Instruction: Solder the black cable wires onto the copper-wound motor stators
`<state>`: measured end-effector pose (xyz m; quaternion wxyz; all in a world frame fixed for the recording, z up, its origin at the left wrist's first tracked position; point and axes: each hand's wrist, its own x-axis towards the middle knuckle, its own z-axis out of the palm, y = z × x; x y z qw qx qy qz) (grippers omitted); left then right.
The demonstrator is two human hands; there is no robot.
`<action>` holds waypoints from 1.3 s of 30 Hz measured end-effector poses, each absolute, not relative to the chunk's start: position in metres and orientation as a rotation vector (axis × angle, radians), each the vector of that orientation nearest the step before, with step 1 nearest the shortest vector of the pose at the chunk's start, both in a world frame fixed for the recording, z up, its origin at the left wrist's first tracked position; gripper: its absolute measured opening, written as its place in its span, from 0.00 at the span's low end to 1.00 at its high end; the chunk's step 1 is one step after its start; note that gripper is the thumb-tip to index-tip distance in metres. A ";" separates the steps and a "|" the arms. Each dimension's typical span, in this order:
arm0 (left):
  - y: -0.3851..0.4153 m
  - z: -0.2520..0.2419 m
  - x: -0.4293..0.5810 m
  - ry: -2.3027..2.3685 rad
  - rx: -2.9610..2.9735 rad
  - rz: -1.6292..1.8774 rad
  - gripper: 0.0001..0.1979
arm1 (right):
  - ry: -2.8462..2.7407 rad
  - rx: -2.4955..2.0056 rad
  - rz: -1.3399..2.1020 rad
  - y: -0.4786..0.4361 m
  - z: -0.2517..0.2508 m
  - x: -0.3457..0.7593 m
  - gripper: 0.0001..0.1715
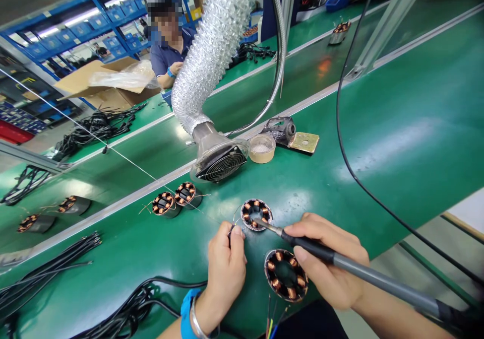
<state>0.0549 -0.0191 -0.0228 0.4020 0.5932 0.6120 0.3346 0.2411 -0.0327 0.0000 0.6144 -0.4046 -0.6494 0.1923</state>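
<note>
Head view: right hand (328, 273) fingers wrapped round soldering iron (378, 280), tip on coil ring (256, 213), lower centre, green counter (378, 142). Left hand (226, 266) fingers pinch thin wire (229, 234) beside it. Ring probably stiff, weighty, windings fragile: grip by the outer rim. Seven coil rings in clear view, one iron.

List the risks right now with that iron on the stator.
The left hand pinches a wire right beside the soldering iron tip on the stator; a slip may burn the fingers.
The right hand rests over a second stator; the hot shaft could scorch its copper windings.
The fume fan sits apart from the joint, so some smoke may escape it.
</note>
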 end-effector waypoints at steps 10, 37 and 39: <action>-0.019 -0.026 0.055 1.535 1.503 0.843 0.20 | -1.498 -1.141 -0.024 0.077 -0.033 0.301 0.10; 0.007 -0.002 0.026 1.411 1.305 0.756 0.10 | -1.982 -0.491 0.414 0.050 -0.030 0.220 0.13; 0.005 -0.004 0.028 1.418 1.333 0.743 0.11 | -1.977 -0.480 0.437 0.050 -0.030 0.222 0.12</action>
